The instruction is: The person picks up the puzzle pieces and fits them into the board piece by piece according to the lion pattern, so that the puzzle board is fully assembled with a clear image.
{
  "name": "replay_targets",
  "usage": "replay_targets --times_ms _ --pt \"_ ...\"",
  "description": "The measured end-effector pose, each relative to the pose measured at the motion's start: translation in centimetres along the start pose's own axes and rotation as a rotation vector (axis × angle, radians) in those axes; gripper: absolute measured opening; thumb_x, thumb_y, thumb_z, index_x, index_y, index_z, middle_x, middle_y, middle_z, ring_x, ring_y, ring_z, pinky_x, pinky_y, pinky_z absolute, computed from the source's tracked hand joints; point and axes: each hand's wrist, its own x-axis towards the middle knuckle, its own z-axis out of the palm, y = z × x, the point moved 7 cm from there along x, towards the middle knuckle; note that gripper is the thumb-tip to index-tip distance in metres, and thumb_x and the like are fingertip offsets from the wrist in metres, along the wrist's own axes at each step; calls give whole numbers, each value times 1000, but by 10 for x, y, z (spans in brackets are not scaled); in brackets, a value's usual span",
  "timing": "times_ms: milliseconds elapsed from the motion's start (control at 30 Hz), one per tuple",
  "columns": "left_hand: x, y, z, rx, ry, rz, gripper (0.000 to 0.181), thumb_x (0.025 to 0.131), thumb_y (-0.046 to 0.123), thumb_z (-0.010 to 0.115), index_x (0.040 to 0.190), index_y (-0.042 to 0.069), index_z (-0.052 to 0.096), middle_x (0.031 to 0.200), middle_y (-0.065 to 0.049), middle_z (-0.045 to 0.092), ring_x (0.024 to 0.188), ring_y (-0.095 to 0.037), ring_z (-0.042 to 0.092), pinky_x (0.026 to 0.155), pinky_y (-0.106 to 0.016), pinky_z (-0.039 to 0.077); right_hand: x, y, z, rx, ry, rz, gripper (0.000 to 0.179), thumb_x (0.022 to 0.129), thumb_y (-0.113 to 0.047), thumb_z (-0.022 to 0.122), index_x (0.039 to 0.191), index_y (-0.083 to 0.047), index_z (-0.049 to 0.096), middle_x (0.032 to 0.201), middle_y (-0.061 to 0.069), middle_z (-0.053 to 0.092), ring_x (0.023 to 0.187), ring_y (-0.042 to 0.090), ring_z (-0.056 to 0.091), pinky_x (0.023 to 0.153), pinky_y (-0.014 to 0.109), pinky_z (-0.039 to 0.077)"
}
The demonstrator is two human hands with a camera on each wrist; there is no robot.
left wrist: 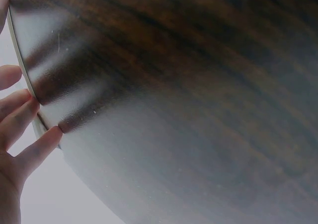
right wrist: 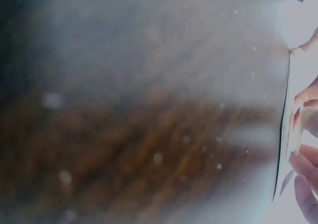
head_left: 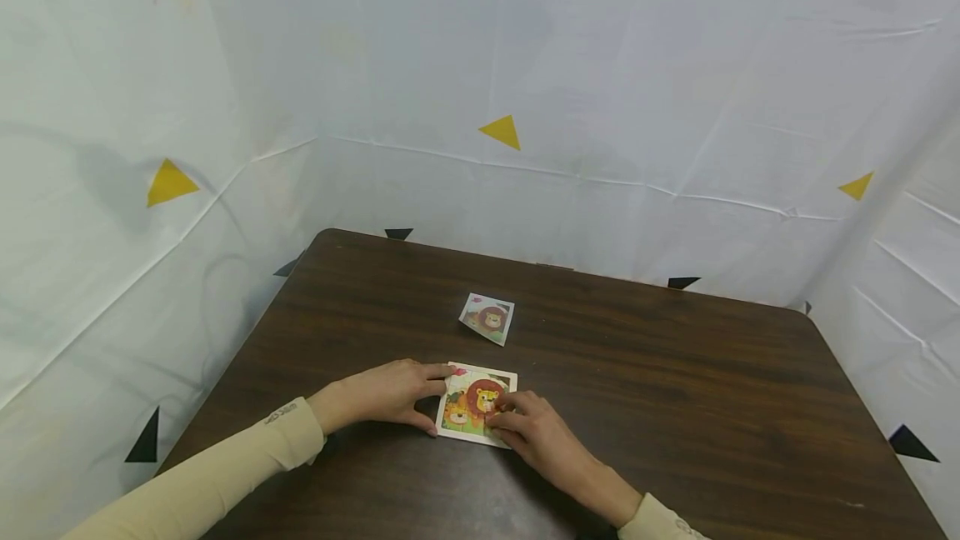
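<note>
A square jigsaw puzzle with a light border shows a cartoon lion and a cub, and it lies flat on the dark table. Along its left side rests my left hand, fingers spread and fairly straight, with the fingertips against the border. From the right, my right hand reaches over the picture and pinches a puzzle piece between thumb and fingers near the lion's lower right. In the right wrist view that thin piece stands tilted at the fingertips. Fingers hide the puzzle's lower right part.
Just behind the puzzle lies a small picture card with the same lion, one corner curling up. The brown wood-grain table has rounded far corners. White sheeting with yellow and black triangles surrounds it.
</note>
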Motion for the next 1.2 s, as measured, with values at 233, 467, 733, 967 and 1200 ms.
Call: replay_targets --times_ms 233,467,733,967,1200 --pt "0 0 0 -7 -11 -9 66 83 63 60 130 16 58 146 -7 45 110 -17 61 92 -36 50 1 -1 2 -22 -30 16 17 82 -15 77 98 -18 75 106 2 63 95 15 56 77 36 49" --pt "0 0 -1 -18 -12 -14 65 83 61 62 130 16 58 147 -7 44 111 -18 60 93 -37 50 2 -3 4 -66 -34 29 15 82 -17 77 97 -20 74 104 0 63 95 14 56 75 34 46" --pt "-1 1 -3 -21 -16 -21 65 83 60 62 130 16 58 147 -8 44 112 -19 61 92 -38 50 2 -6 6 -149 -26 13 17 81 -20 78 97 -21 74 103 -1 63 92 14 55 69 29 41" --pt "0 2 -4 -25 -7 -11 64 83 59 63 129 15 59 146 -8 45 111 -18 61 92 -37 50 2 -10 7 -205 -52 0 15 82 -22 78 97 -21 75 103 0 65 89 14 55 68 29 42" --pt "0 1 -2 -30 -24 -24 66 82 60 63 131 16 58 147 -6 44 111 -17 61 93 -37 50 0 -14 8 -237 -76 -15 16 84 -19 75 100 -20 74 108 2 66 91 16 56 68 30 42"
